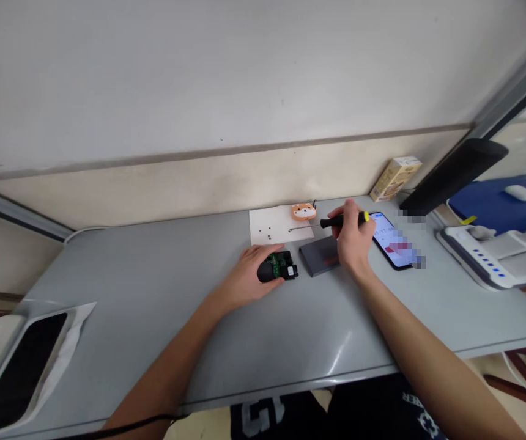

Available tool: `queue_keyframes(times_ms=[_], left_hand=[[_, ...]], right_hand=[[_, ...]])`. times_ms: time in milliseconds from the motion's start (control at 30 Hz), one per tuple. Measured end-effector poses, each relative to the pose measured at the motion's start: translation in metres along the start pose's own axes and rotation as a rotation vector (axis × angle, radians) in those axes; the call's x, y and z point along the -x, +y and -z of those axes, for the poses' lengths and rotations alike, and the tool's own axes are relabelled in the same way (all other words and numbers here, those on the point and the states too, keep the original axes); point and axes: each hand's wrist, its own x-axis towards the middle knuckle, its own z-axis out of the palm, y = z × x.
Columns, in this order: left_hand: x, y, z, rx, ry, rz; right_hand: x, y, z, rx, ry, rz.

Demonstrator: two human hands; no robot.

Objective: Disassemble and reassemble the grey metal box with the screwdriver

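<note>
Two hands work around the white paper (pixel 279 217), which serves here as the landmark. Just on its near side, the left hand (pixel 244 275) holds a small black device (pixel 289 272) with an exposed green circuit board (pixel 276 259). The fingers bend over the device's far side and the thumb lies along its near side, so it is pinched between them. To the right of the paper, the right hand (pixel 353 238) has its fingers closed around a screwdriver (pixel 329 223), whose thin shaft reaches over the paper toward tiny dark pieces (pixel 269 237), probably screws; whether the tip touches one is too small to tell.

The device looks light and stiff, its rounded casing likely smooth and a little slippery. The bare board seems the fragile part, so the safest hold is by the black outer edges, away from the components. The screwdriver should be rigid, best held by its thick handle. The dark pieces should weigh almost nothing and could roll off the paper if nudged.
</note>
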Motion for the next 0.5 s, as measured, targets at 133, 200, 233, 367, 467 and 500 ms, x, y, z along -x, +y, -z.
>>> queue_keyframes(times_ms=[133,200,233,367,467,500], left_hand=[[0.001,-0.002,-0.001,0.016,0.015,-0.014],[0.0,-0.002,-0.001,0.032,0.067,-0.025],[-0.001,-0.002,-0.001,0.04,0.106,-0.036],[-0.007,-0.002,-0.003,0.106,0.258,-0.104],[-0.011,-0.003,-0.005,0.152,0.322,-0.099],[-0.011,-0.004,-0.005,0.159,0.339,-0.086]], right_hand=[[0.005,-0.004,-0.001,-0.043,-0.048,-0.05],[0.007,-0.003,-0.002,-0.058,-0.088,-0.059],[0.008,-0.002,-0.003,-0.068,-0.102,-0.063],[0.013,0.004,-0.008,-0.101,-0.147,-0.095],[0.015,0.007,-0.009,-0.108,-0.182,-0.11],[0.016,0.007,-0.009,-0.112,-0.19,-0.112]])
